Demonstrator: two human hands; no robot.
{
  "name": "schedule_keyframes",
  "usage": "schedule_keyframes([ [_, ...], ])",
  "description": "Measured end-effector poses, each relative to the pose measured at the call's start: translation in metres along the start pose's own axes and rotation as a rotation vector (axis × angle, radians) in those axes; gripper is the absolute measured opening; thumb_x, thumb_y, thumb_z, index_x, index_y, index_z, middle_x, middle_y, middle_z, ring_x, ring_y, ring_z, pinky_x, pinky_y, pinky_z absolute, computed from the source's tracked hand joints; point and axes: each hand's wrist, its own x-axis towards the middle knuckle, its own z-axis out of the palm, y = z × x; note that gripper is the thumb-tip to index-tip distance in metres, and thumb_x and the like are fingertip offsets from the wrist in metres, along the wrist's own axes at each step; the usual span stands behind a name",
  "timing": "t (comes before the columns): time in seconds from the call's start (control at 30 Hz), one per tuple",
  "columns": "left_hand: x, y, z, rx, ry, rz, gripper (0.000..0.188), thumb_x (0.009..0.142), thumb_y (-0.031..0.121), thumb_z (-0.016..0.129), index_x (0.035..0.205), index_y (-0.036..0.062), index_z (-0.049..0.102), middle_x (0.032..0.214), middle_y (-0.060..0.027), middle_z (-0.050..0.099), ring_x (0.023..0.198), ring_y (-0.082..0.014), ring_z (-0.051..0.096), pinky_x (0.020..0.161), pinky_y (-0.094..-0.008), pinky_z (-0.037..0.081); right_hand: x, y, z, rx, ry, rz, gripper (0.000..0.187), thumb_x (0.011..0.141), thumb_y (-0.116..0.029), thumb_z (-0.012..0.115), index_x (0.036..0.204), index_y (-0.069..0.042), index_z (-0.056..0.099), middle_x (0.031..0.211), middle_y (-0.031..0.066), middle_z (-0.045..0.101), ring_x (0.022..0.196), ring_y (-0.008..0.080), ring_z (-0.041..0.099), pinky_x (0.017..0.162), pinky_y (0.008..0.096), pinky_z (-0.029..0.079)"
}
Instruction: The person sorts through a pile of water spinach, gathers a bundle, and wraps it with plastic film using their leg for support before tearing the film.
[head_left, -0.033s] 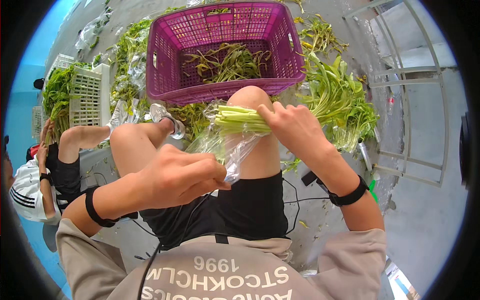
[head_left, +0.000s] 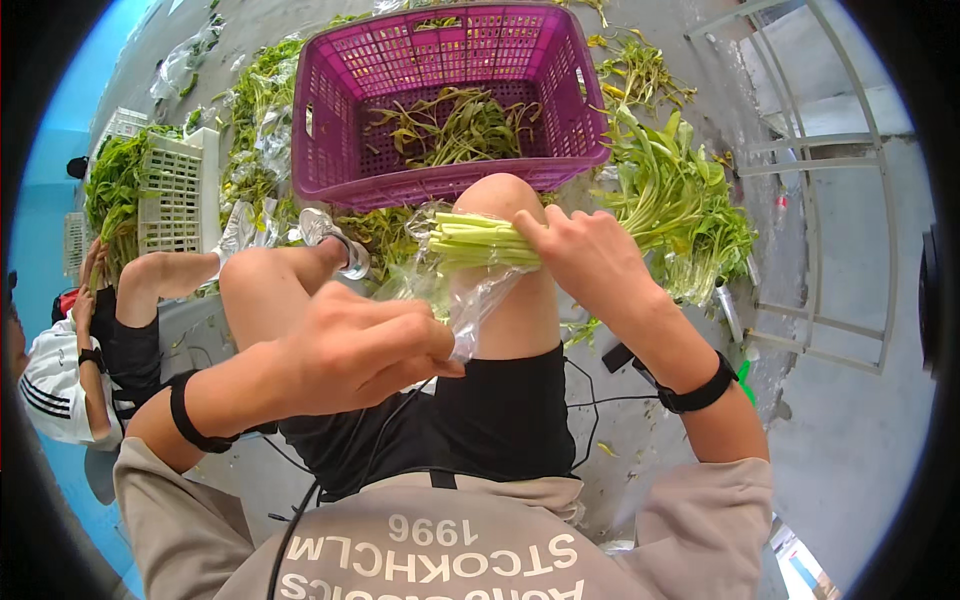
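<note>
A bunch of cut green stems (head_left: 478, 238) lies across my raised right knee, stem ends pointing left. My right hand (head_left: 590, 250) is closed around the bunch, with the thumb along the stems; the leafy part spreads out to the right behind it. Clear plastic film (head_left: 474, 312) is wrapped round the stem ends and hangs down toward my left hand (head_left: 375, 345). The fingers of my left hand are pinched on the lower edge of this film, below and left of the stems.
Ahead stands a purple plastic crate (head_left: 450, 180) with wilted greens (head_left: 465, 125) inside. Loose greens (head_left: 265, 110) lie left of it. A metal frame (head_left: 815, 165) stands at right. At far left a person (head_left: 65, 380) holds greens beside a white crate (head_left: 175, 195).
My left hand has shifted very slightly, and the film at its fingertips is creased differently. The right hand and the stems have stayed in place.
</note>
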Motion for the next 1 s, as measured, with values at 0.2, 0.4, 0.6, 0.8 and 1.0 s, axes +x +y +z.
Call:
schedule_keyframes([
  [0.2,0.067,-0.015,-0.039,0.425,-0.065,0.405,0.014,0.082,0.005,0.075,0.089,0.0022,0.063,0.074,-0.0063,0.063,0.053,-0.0187,0.061,0.048,-0.0334,0.049,0.012,-0.001,-0.004,-0.040,-0.021,-0.013,0.026,0.084,-0.010,0.062,0.109,-0.007,0.058,0.082,0.0069,0.064,0.071,0.0252,0.071,0.061,0.0369,0.056],
  [0.4,0.133,-0.079,-0.027,0.298,0.176,0.160,0.014,0.089,0.016,0.073,0.097,0.0057,0.067,0.074,-0.0099,0.064,0.058,-0.0181,0.063,0.056,-0.0301,0.051,0.014,-0.003,-0.004,-0.010,0.009,-0.043,0.020,0.084,-0.011,0.062,0.103,-0.007,0.062,0.087,0.0077,0.067,0.071,0.0250,0.071,0.059,0.0366,0.056],
  [0.6,0.145,-0.161,-0.012,0.275,0.218,-0.177,0.022,0.090,0.024,0.074,0.099,0.0056,0.065,0.076,-0.0099,0.067,0.066,-0.0185,0.064,0.065,-0.0330,0.052,0.014,-0.003,-0.003,-0.027,0.034,-0.055,0.017,0.081,-0.012,0.062,0.097,-0.007,0.061,0.085,0.0069,0.067,0.072,0.0227,0.071,0.061,0.0352,0.055],
  [0.8,0.132,-0.189,0.013,0.253,0.044,-0.375,0.027,0.090,0.028,0.073,0.100,0.0045,0.064,0.080,-0.0134,0.069,0.069,-0.0244,0.067,0.069,-0.0376,0.052,0.005,0.004,0.004,-0.113,0.114,-0.085,0.010,0.075,-0.012,0.063,0.081,-0.010,0.056,0.073,0.0025,0.057,0.066,0.0167,0.061,0.057,0.0294,0.045],
  [1.0,0.113,-0.203,0.033,0.131,0.013,-0.460,0.026,0.088,0.024,0.074,0.100,0.0039,0.064,0.080,-0.0162,0.068,0.069,-0.0265,0.065,0.069,-0.0392,0.051,0.001,0.004,0.010,-0.048,0.268,-0.029,0.013,0.074,-0.013,0.062,0.084,-0.008,0.055,0.070,0.0022,0.050,0.061,0.0151,0.054,0.055,0.0298,0.041],
])
